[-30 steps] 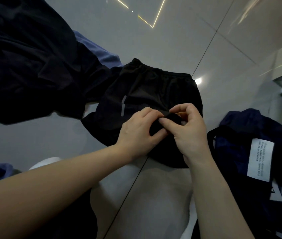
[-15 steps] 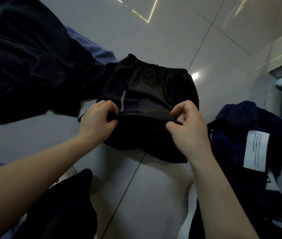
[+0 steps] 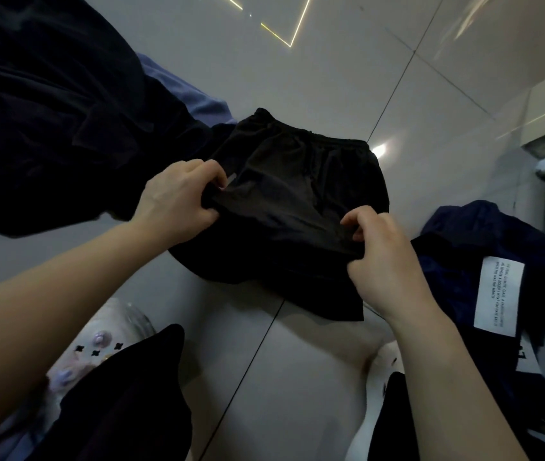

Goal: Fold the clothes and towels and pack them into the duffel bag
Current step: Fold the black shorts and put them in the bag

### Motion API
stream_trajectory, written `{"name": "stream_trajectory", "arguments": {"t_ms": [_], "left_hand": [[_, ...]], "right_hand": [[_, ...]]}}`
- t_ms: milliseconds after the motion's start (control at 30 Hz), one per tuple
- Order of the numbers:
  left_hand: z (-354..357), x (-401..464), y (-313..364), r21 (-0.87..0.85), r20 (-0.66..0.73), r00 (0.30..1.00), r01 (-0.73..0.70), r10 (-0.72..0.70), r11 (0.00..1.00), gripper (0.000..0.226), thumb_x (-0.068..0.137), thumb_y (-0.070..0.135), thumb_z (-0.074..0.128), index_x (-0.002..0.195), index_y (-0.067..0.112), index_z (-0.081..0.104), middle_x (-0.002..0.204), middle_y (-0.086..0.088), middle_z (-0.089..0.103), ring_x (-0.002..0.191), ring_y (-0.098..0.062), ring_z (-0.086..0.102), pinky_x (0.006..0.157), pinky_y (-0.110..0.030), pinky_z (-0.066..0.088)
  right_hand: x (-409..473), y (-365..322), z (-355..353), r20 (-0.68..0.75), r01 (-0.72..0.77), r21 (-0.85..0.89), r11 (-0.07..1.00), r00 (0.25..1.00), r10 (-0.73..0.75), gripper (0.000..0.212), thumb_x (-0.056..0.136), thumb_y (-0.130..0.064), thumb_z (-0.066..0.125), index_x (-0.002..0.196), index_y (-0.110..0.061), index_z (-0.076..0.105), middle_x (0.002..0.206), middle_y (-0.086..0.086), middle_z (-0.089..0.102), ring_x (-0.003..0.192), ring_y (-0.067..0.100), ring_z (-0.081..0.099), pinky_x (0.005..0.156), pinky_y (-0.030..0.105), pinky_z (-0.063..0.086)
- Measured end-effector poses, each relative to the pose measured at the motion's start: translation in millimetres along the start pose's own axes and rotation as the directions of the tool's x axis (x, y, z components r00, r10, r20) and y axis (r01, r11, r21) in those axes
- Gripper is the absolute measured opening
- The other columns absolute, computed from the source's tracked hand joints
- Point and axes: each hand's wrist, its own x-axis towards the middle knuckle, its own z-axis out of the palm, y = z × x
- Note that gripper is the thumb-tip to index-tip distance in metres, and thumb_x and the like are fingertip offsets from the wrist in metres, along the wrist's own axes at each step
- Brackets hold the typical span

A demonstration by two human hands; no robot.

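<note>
Head view: both hands, left hand and right hand, pinch a fold of black shorts lying on the tiled floor.

black shorts btwn my hands look like thin matt woven cloth, smooth, w/ a gathered elastic waistband and a small shiny reflective strip. floor is big glossy tiles, smooth, throwing back light streaks. dark heap top left is soft matt fabric, w/ a blue-grey cloth piece at its edge that looks a bit thicker. navy fabric thing on my right is matt cloth w/ a white label w/ print on it, paper or cloth, can't tell.
</note>
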Motion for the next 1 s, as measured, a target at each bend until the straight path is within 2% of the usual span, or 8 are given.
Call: {"name": "stream_trajectory", "arguments": {"t_ms": [233,300,400,567,700,767,867,1000], "left_hand": [[-15.0,-47.0,-54.9,0.163,0.211,0.977,-0.061,0.025,0.985,0.062,0.064,0.017,0.079,0.119,0.027,0.052,0.109,-0.003,0.059,0.084,-0.031,0.064,0.054,-0.04,0.052],[-17.4,-64.1,-63.7,0.156,0.201,0.978,-0.092,0.06,0.983,0.055,0.066,0.022,0.078,0.112,0.028,0.048,0.098,-0.003,0.061,0.065,-0.027,0.065,0.046,-0.034,0.049],[-19.6,-84.2,-64.7,0.095,0.149,0.979,-0.152,0.136,0.984,0.031,0.073,0.029,0.052,0.103,0.022,0.049,0.085,-0.006,0.064,0.052,-0.026,0.062,0.04,-0.032,0.048],[-29.3,-92.4,-66.3,0.021,0.119,0.987,-0.112,0.108,0.994,0.029,0.072,0.022,0.048,0.09,0.009,0.067,0.077,-0.005,0.067,0.052,-0.019,0.061,0.047,-0.019,0.043],[-42.0,-92.1,-70.4,-0.003,0.164,0.986,0.03,-0.029,1.0,0.03,0.072,0.026,0.054,0.09,0.01,0.072,0.079,-0.002,0.069,0.054,-0.002,0.052,0.058,-0.013,0.037],[-44.0,-95.1,-74.5,-0.014,0.234,0.967,0.111,-0.104,0.994,0.024,0.075,0.015,0.064,0.097,0.013,0.073,0.08,0.003,0.066,0.059,0.002,0.052,0.061,-0.015,0.039],[-42.2,-99.3,-82.1,0.002,0.369,0.914,0.179,-0.167,0.984,0.032,0.081,0.002,0.065,0.11,0.012,0.07,0.097,-0.004,0.069,0.074,-0.014,0.061,0.071,-0.025,0.046],[-43.3,-98.9,-100.4,0.11,0.51,0.788,0.339,-0.346,0.934,0.046,0.088,-0.008,0.048,0.131,0.006,0.056,0.138,-0.015,0.05,0.122,-0.03,0.051,0.099,-0.033,0.034]], "right_hand": [[-18.5,4.9,30.0,0.143,-0.028,-0.097,0.995,0.989,0.042,0.047,0.08,0.004,0.053,0.117,-0.025,0.047,0.106,0.0,0.052,0.094,0.025,0.055,0.073,0.034,0.042],[-26.8,1.6,47.3,0.152,-0.023,-0.052,0.998,0.988,0.03,0.046,0.079,0.007,0.052,0.114,-0.023,0.047,0.103,-0.001,0.049,0.089,0.026,0.055,0.072,0.035,0.045],[-39.3,-3.1,72.4,0.123,0.01,-0.02,1.0,0.992,-0.008,0.044,0.078,0.012,0.05,0.109,-0.018,0.052,0.107,-0.004,0.044,0.078,0.023,0.053,0.063,0.029,0.039],[-51.0,-6.9,106.4,0.14,0.079,-0.008,0.997,0.987,-0.077,0.046,0.074,0.014,0.055,0.113,-0.009,0.06,0.12,0.004,0.047,0.069,0.016,0.046,0.061,0.023,0.036],[-55.3,-11.1,128.4,0.239,0.089,-0.039,0.995,0.968,-0.077,0.051,0.08,0.008,0.052,0.127,-0.011,0.053,0.131,0.003,0.038,0.088,0.021,0.053,0.072,0.026,0.044],[-56.3,-15.4,139.5,0.303,0.09,-0.051,0.995,0.95,-0.07,0.056,0.082,0.005,0.052,0.134,-0.012,0.046,0.139,0.003,0.032,0.102,0.023,0.053,0.079,0.025,0.045],[-55.7,-19.4,153.0,0.448,0.086,-0.029,0.996,0.892,-0.064,0.063,0.087,-0.001,0.051,0.146,-0.016,0.033,0.152,0.004,0.017,0.124,0.026,0.043,0.096,0.029,0.044],[-50.8,-16.1,155.9,0.618,0.143,0.04,0.989,0.774,-0.137,0.061,0.091,-0.018,0.055,0.147,-0.028,0.034,0.157,-0.003,0.012,0.131,0.022,0.04,0.098,0.028,0.042]]}}
